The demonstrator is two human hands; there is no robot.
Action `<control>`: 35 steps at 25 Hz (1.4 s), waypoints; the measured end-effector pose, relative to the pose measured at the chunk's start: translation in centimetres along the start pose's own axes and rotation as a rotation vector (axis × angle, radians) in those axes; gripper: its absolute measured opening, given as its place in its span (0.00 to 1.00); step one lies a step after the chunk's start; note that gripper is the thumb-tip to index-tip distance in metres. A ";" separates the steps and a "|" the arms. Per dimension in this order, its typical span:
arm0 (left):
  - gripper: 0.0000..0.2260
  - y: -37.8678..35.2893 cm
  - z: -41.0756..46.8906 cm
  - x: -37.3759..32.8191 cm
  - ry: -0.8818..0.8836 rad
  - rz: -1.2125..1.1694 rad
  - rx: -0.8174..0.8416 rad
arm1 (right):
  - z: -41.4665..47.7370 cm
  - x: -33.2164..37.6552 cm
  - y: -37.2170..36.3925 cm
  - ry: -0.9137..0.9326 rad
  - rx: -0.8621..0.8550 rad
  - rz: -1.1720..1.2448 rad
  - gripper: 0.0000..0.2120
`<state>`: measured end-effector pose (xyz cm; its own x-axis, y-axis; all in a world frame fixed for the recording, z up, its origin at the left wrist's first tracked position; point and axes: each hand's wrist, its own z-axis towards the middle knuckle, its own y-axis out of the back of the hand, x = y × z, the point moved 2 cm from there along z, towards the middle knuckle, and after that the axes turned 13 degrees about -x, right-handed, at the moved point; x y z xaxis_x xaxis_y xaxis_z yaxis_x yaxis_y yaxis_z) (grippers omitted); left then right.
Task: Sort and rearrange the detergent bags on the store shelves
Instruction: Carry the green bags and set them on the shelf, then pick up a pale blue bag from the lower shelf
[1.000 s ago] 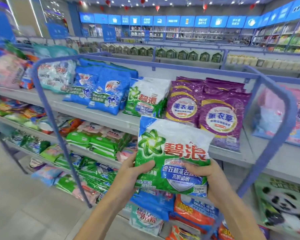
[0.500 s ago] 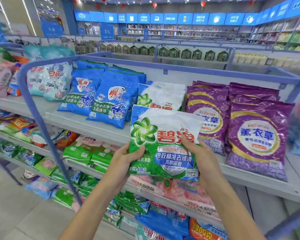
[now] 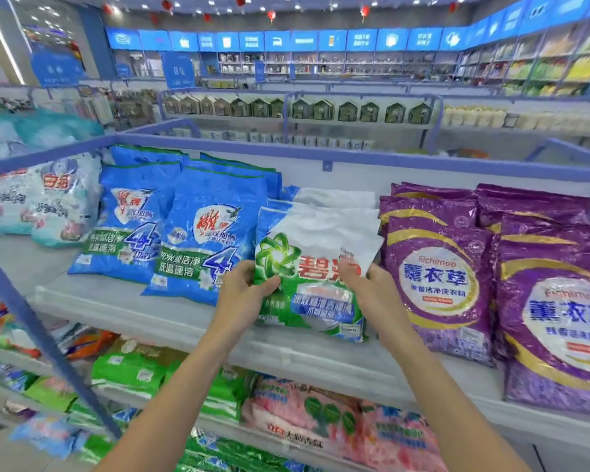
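Two hands grip one green-and-white detergent bag (image 3: 297,253) over the top shelf (image 3: 123,303). The left hand (image 3: 244,291) clasps its lower left edge, thumb on the front; the right hand (image 3: 372,289) pinches its right side. The bag stands tilted back against matching bags (image 3: 334,199), between blue bags (image 3: 208,233) and purple bags (image 3: 436,274). Whether its bottom edge rests on the shelf cannot be told.
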<state>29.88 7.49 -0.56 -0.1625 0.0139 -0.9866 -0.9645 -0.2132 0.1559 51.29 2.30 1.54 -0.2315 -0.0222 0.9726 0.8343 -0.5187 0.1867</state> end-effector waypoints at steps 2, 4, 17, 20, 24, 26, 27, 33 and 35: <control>0.16 -0.1 0.6 1.2 -0.039 0.036 -0.002 | 0.3 -1.0 -0.4 0.025 -0.049 -0.141 0.19; 0.18 0.5 0.7 1.7 -0.086 0.119 0.037 | -0.3 -1.3 0.0 0.043 -0.098 -0.189 0.13; 0.22 0.9 1.6 1.1 -0.178 0.354 0.165 | -4.4 -2.0 -0.7 -0.048 -0.206 -0.432 0.19; 0.23 1.0 1.0 1.3 -0.225 0.360 0.166 | -5.1 -2.2 -1.2 -0.046 -0.247 -0.450 0.18; 0.22 1.3 0.2 1.4 -0.359 0.433 0.166 | -6.5 -2.1 -1.8 0.056 -0.314 -0.551 0.16; 0.21 1.4 -0.1 1.1 -0.416 0.517 0.159 | -6.8 -2.2 -2.3 0.087 -0.328 -0.599 0.18; 0.22 1.7 -0.5 0.9 -0.450 0.557 0.156 | -7.2 -2.3 -2.4 0.099 -0.332 -0.639 0.20; 0.23 5.7 -4.7 0.8 -0.569 0.686 0.176 | -12.3 -1.9 -1.9 0.213 -0.235 -0.761 0.22; 0.25 7.2 -7.0 1.6 -0.590 0.703 0.194 | -15.2 -1.7 -1.3 0.234 -0.169 -0.773 0.25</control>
<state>24.15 -0.87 -1.37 -0.7491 0.4486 -0.4875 -0.6143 -0.1948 0.7647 43.02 -10.01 -2.43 -0.8232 0.2265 0.5207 0.3144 -0.5818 0.7501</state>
